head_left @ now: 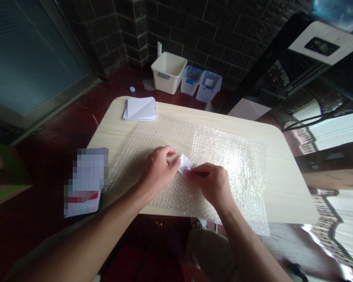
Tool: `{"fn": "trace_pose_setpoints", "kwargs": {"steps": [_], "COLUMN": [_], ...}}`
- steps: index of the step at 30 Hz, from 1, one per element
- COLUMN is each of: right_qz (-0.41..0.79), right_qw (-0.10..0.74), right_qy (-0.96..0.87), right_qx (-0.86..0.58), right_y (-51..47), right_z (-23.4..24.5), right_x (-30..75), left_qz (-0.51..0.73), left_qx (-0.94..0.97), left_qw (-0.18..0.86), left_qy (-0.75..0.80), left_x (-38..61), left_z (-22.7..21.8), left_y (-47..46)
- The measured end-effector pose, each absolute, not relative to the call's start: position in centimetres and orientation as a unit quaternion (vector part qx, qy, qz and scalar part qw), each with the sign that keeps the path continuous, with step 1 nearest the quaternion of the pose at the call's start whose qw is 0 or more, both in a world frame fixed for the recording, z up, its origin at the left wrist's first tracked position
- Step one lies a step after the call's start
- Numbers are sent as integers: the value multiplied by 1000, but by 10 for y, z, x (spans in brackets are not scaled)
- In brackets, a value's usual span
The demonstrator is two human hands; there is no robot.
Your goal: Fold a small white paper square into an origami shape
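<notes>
A small piece of folded white paper (186, 161) sits between my hands, over a sheet of bubble wrap (176, 135). My left hand (162, 163) is at the paper's left edge, its fingers curled and its thumb against the paper. From the right, my right hand (213, 178) pinches the lower right corner between thumb and forefinger. The remaining fingers of that hand are tucked in. Near the table's far left corner lies a stack of white paper sheets (140, 109).
Bubble wrap covers much of the light wooden table (288, 188) and overhangs its front edge. A phone or tablet (86, 180), partly pixelated, is at the left edge. On the floor behind stand a cream basket (166, 80) and two clear plastic bins (208, 88). A black machine (270, 74) rises at right.
</notes>
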State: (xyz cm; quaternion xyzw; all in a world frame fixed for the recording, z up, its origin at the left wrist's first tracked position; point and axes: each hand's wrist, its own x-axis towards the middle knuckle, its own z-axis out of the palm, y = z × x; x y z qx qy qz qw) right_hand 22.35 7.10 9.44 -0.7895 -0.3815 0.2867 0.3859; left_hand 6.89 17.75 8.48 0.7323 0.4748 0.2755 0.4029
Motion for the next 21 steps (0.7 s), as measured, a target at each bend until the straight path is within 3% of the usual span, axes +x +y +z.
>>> {"fn": "trace_pose_setpoints", "kwargs": {"steps": [10, 21], "right_qz": [320, 237], "right_qw": [395, 357], "right_qy": [-378, -431], "right_qx": [-774, -794], "right_y": [68, 74], "right_z": [92, 98], "right_x": [227, 221], "left_qz": [196, 195], "left_qx": [768, 777], "left_qw": [420, 406], "left_qy": [442, 440], "left_x": [71, 70], "left_z": [79, 82], "left_y": [175, 174]}}
